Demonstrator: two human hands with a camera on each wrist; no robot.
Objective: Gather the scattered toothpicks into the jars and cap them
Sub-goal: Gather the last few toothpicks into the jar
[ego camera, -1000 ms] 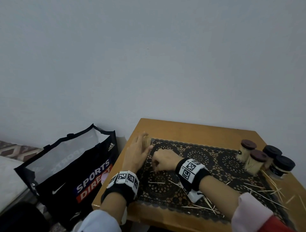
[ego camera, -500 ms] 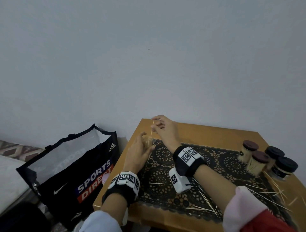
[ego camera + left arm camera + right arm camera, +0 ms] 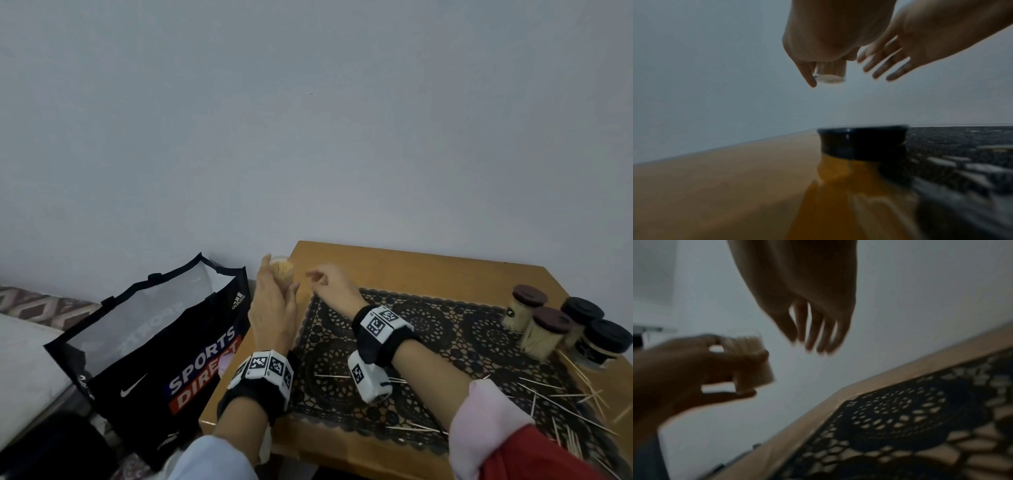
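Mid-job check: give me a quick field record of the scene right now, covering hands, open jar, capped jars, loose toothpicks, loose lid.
left hand: grips the open jar, raised at the table's left edge
open jar: uncapped, packed with toothpicks
right hand: beside the jar, fingers relaxed, holding nothing
capped jars: four, clustered at the table's right side
loose toothpicks: many on the lace mat, mostly right and front
black lid: on the table by the mat's edge

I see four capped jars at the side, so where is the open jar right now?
In the head view the open jar is held up in the left hand, above the table's far left corner, beside the right hand.
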